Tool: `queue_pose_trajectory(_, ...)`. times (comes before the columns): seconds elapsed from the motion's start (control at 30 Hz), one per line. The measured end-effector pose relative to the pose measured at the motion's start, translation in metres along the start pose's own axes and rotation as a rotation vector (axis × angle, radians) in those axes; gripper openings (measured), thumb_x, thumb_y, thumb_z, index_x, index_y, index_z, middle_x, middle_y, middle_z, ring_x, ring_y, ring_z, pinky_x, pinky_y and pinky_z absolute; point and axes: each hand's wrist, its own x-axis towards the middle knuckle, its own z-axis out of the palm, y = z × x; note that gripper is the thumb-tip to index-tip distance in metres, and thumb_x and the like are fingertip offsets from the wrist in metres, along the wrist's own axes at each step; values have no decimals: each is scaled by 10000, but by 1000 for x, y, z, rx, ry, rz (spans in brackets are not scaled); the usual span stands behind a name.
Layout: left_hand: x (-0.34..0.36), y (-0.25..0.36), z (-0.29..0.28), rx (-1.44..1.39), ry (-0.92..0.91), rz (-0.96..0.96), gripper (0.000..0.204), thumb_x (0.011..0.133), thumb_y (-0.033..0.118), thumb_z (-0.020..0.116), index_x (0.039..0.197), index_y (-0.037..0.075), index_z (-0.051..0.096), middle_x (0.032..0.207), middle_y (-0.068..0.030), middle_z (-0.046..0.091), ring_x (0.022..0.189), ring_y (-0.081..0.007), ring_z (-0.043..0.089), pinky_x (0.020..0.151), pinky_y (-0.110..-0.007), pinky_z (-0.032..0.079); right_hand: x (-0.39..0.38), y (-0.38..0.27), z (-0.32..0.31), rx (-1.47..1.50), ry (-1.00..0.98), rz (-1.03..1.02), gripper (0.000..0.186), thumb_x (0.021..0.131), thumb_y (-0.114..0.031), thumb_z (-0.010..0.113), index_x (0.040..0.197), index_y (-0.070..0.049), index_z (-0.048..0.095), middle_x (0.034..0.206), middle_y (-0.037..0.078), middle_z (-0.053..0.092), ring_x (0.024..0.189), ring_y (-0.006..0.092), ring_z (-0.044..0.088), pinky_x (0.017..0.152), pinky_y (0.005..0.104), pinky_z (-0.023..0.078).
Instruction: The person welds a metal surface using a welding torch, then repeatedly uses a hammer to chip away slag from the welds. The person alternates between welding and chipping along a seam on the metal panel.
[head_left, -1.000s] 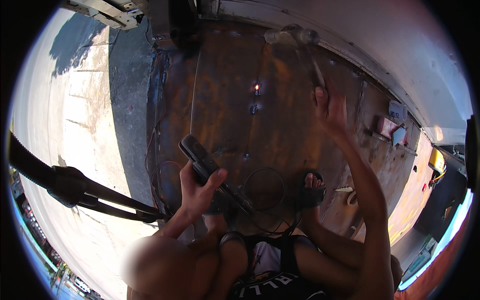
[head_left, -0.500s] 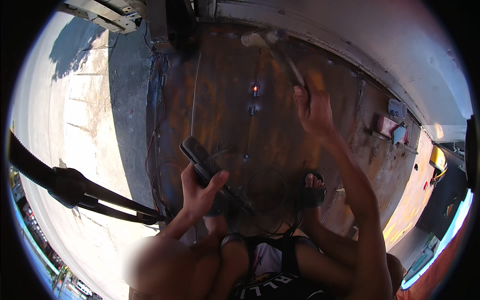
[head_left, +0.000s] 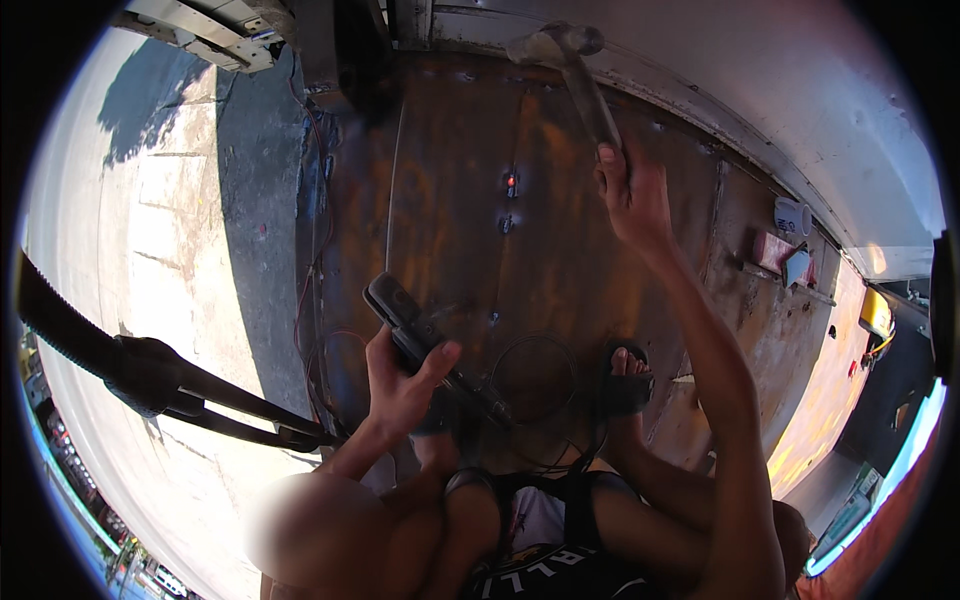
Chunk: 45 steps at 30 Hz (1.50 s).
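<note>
My left hand [head_left: 403,395] is closed round a black welding electrode holder [head_left: 400,312]. A thin electrode [head_left: 393,190] runs up from its jaws over the rusty metal floor sheet [head_left: 450,180]. Raised at the far side, my right hand [head_left: 640,205] grips the handle of a hammer [head_left: 592,108]. The hammer's head is near the pale wall, beyond a small weld spot [head_left: 511,182] that glows red on the sheet. Just nearer to me lies a second, grey weld spot [head_left: 506,223]. The hammer appears apart from both spots.
Dark cable [head_left: 535,365] loops between my sandalled feet. To the right are a red box [head_left: 771,252] and a whitish cup [head_left: 793,216]. A pale wall [head_left: 700,60] bounds the far side. At left, a black bar [head_left: 230,400] crosses above concrete ground [head_left: 255,200], beyond the sheet's edge.
My right hand has lifted the hammer farther away and slightly right. The glow of the weld spot has dimmed to red. My left hand has barely shifted.
</note>
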Motion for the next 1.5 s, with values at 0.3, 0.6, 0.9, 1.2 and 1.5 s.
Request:
queue_pose_trajectory(0.3, 8, 11, 18, 44, -29, 110, 278, 850, 214, 777, 861, 22, 576, 730, 0, 602, 622, -68, 559, 569, -224, 442, -33, 102, 25, -707, -207, -43, 379, 1010, -398, 557, 1048, -21, 547, 722, 197, 662, 599, 414, 641, 560, 471, 504)
queue_pose_trajectory(0.6, -1, 7, 10, 69, 10, 87, 266, 852, 207, 770, 874, 21, 582, 733, 7, 604, 635, -64, 558, 590, -232, 449, -19, -24, -8, 12, 42, -120, 330, 972, -299, 640, 1094, -15, 526, 777, 193, 678, 673, 419, 667, 601, 480, 516)
queue_pose_trajectory(0.9, -5, 18, 19, 11, -58, 94, 309, 846, 177, 789, 1016, -22, 626, 817, -12, 659, 735, -69, 596, 670, -243, 490, -26, 53, 17, -597, -281, -28, 348, 956, -320, 661, 1044, -11, 525, 747, 182, 669, 668, 414, 666, 577, 467, 515)
queue_pose_trajectory(1.2, -3, 12, 30, -17, -21, 121, 276, 843, 204, 783, 898, 8, 597, 763, -1, 624, 653, -59, 564, 597, -241, 458, -44, 80, 19, -371, -39, -165, 381, 962, -369, 637, 1009, -2, 549, 763, 223, 658, 738, 441, 660, 605, 515, 510)
queue_pose_trajectory(1.5, -6, 11, 34, 31, -143, 10, 369, 844, 202, 803, 1060, -26, 610, 826, -21, 673, 766, -75, 625, 689, -256, 516, -58, 116, 4, -543, -33, 40, 427, 987, -447, 560, 1085, -32, 586, 826, 217, 687, 803, 460, 664, 730, 530, 529)
